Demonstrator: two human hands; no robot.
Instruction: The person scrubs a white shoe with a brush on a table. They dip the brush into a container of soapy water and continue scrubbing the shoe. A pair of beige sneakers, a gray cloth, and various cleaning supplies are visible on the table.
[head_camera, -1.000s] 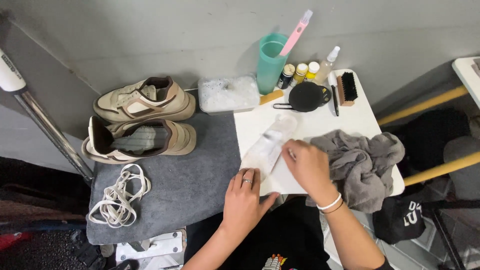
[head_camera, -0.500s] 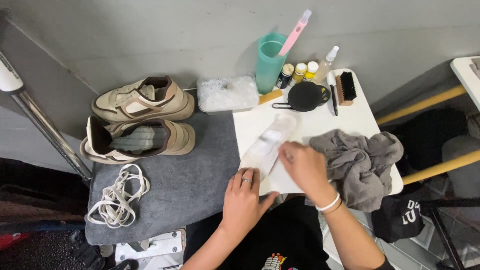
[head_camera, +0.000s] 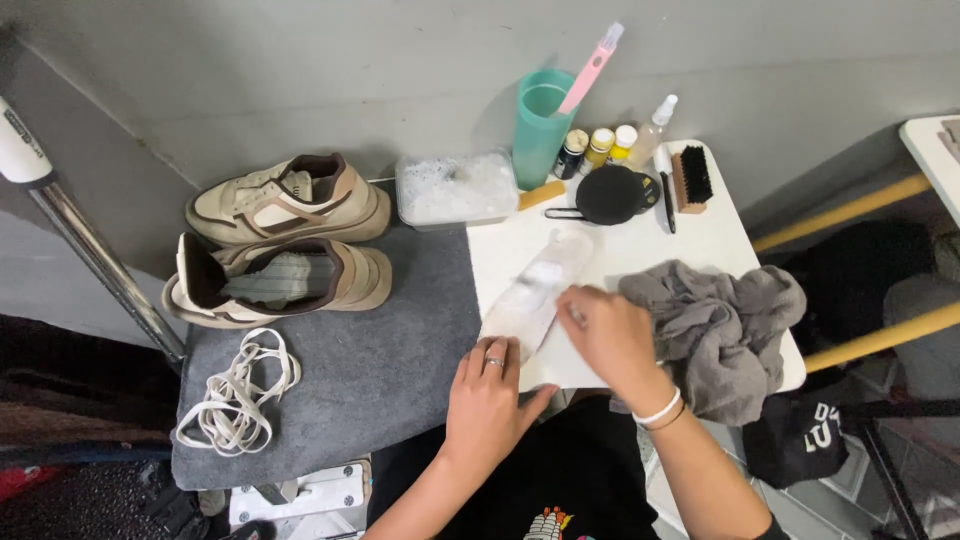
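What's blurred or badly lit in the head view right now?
Head view: the right hand and the pale shoe insole beneath it are smeared by motion blur; the left hand is sharper. The two beige sneakers and the teal plastic cup are crisp. Lighting is soft and even, with mild shadows on the grey wall; lower corners fall dark.

Bare grey mat (head_camera: 380, 380) left of the hands, crumpled cloth (head_camera: 725, 325) crowding the right, bottles (head_camera: 598, 148) and cup (head_camera: 540, 125) blocking beyond
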